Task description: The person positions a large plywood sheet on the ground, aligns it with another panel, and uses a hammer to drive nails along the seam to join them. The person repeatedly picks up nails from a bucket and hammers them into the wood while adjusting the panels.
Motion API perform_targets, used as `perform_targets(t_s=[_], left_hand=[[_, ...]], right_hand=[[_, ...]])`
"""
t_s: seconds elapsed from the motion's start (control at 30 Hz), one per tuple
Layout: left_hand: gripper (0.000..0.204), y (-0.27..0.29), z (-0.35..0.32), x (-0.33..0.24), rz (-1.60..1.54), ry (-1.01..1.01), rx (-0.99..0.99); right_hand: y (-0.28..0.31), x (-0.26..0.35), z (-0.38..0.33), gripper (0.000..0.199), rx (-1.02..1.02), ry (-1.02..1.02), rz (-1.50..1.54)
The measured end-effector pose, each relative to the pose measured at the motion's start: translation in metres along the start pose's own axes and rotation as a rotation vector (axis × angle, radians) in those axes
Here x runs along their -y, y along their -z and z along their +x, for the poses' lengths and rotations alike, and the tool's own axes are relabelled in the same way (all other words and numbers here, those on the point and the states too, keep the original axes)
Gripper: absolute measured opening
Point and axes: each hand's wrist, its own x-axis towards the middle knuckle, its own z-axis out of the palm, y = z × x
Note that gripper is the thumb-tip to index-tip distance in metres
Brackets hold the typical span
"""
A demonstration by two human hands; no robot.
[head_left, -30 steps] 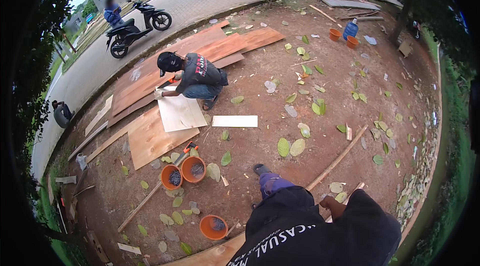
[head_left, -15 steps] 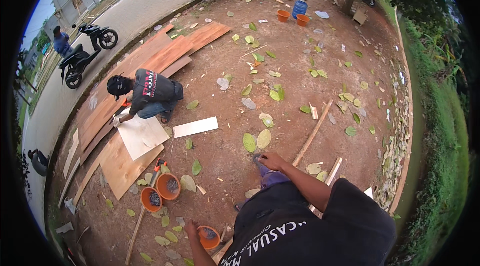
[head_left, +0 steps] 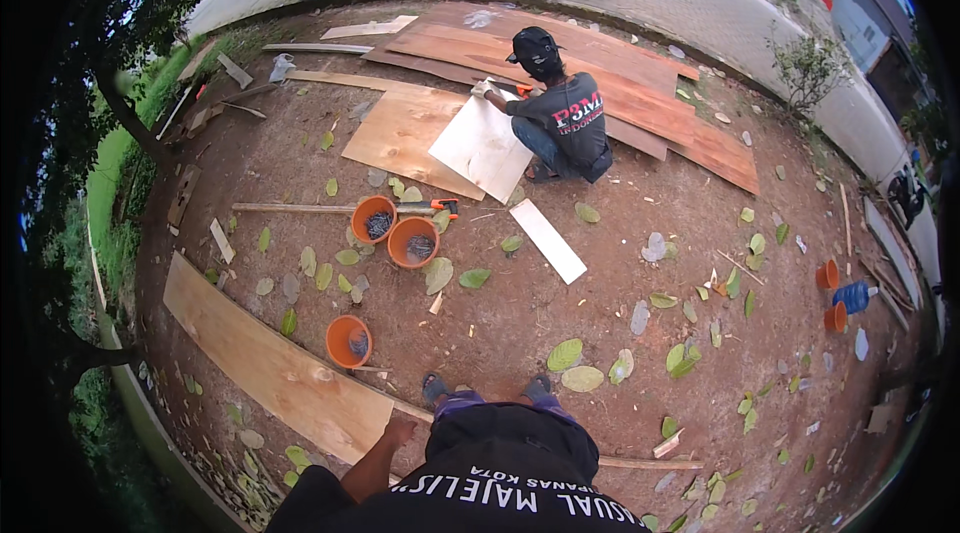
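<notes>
One left grip (head_left: 401, 431), angled inward, near plywood (head_left: 285, 373)

Left grip (head_left: 400, 431) near long plywood board (head_left: 275, 365), orange bucket (head_left: 339, 343) beyond, co-worker (head_left: 572, 115) crouching at a pale sheet (head_left: 483, 145)

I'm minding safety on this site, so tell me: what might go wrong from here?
The nearest orange bucket, holding grey nail-like pieces, stands close to the left foot; a careless step could tip it.
The bare left hand appears near the end of the long plywood sheet; brushing that edge might leave splinters.
An orange-handled tool, apparently a saw, lies beside the other two buckets; someone reaching there could get cut.
</notes>
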Motion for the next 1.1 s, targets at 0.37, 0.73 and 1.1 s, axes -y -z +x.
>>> perform_targets(t_s=[0.37,0.73,1.1], left_hand=[[0.037,-0.112,-0.020,-0.190,-0.062,-0.245,-0.154],[0.047,-0.144,0.073,-0.302,0.058,-0.016,-0.199],[0.044,-0.100,0.174,-0.772,0.055,-0.523,-0.037]], right_hand=[[0.338,0.294,0.102,0.028,-0.297,0.446,0.410],[0.381,0.444,0.135,0.033,-0.212,0.630,0.178],[0.441,0.280,0.159,0.026,-0.230,-0.198,0.657]])
